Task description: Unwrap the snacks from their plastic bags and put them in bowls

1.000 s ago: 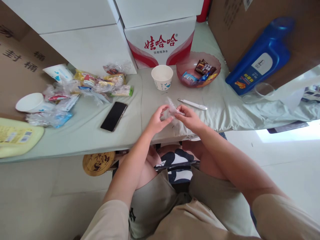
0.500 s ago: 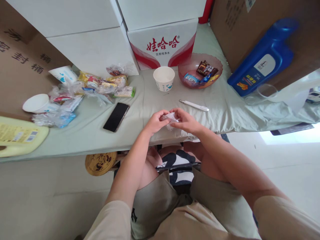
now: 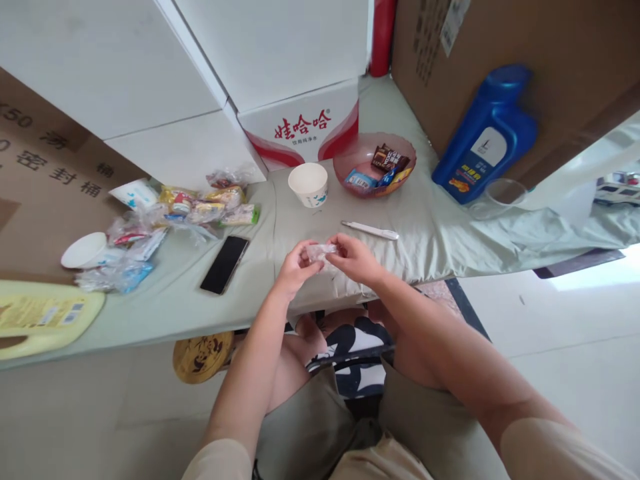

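My left hand (image 3: 295, 268) and my right hand (image 3: 354, 256) meet over the near edge of the cloth-covered table (image 3: 430, 220). Both pinch a small crumpled clear plastic wrapper (image 3: 321, 251) between their fingertips. Just beyond the hands lies a white pen-shaped stick (image 3: 370, 230). A white paper cup (image 3: 309, 184) stands behind it. A pink bowl (image 3: 374, 173) holding wrapped snacks sits to the cup's right.
A black phone (image 3: 225, 264) lies left of my hands. Farther left sit a heap of snack packets (image 3: 200, 207), another paper cup (image 3: 84, 250) and a yellow jug (image 3: 40, 317). A blue detergent jug (image 3: 485, 147) and clear cup (image 3: 503, 192) stand right. Cartons line the back.
The wrapper, stretched up between my fingers a second ago, is now bunched small between both hands. The view has shifted, with the table's things sitting lower and more to the left in the picture.
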`<state>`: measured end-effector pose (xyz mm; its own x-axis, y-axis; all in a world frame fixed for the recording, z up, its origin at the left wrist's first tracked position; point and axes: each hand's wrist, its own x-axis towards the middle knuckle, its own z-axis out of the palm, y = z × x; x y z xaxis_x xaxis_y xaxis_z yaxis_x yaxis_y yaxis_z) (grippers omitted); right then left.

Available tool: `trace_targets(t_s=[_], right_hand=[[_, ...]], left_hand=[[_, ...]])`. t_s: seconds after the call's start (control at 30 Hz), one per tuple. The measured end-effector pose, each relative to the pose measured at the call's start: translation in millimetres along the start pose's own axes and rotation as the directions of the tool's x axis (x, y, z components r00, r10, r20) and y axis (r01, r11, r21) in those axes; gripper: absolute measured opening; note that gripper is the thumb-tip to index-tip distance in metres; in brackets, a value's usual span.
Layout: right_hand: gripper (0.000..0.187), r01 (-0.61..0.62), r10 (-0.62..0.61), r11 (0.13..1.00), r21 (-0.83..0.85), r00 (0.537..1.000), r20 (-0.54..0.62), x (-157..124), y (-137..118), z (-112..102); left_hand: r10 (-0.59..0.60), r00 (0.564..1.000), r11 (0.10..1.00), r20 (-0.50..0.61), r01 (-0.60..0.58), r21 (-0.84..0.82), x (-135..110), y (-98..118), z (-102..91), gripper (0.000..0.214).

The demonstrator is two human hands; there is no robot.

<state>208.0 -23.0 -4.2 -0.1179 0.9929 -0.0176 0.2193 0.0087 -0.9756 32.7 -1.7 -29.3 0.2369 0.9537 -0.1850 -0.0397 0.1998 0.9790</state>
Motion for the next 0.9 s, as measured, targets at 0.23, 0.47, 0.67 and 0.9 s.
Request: trace_targets(t_s=[0.23, 0.47, 0.67, 0.9], right_hand=[[0.016, -0.027, 0.056, 0.991, 0.134, 0.975, -0.217, 14, -3, 0], [0.013, -0.005, 0.014, 0.998, 0.067, 0.992, -0.127, 17, -3, 0], [0.011, -0.002, 0.006, 0.999, 0.036, 0.995, -0.098, 20, 0, -5], [0.013, 0.044, -0.038, 0.998, 0.044, 0.991, -0.129, 21, -2, -14]], left_hand=[[0.557, 0.623, 0.820, -0.549, -0.306, 0.484, 60, 68, -19.6, 0.019], [0.336, 0.926, 0.069, 0.174, -0.208, 0.976, 162, 151, 22.7, 0.018], [-0.281, 0.955, -0.069, 0.096, -0.120, 0.990, 226, 123, 47.7, 0.012], [-0.086, 0.991, 0.088, 0.098, -0.091, 0.992, 215, 162, 20.3, 0.022]])
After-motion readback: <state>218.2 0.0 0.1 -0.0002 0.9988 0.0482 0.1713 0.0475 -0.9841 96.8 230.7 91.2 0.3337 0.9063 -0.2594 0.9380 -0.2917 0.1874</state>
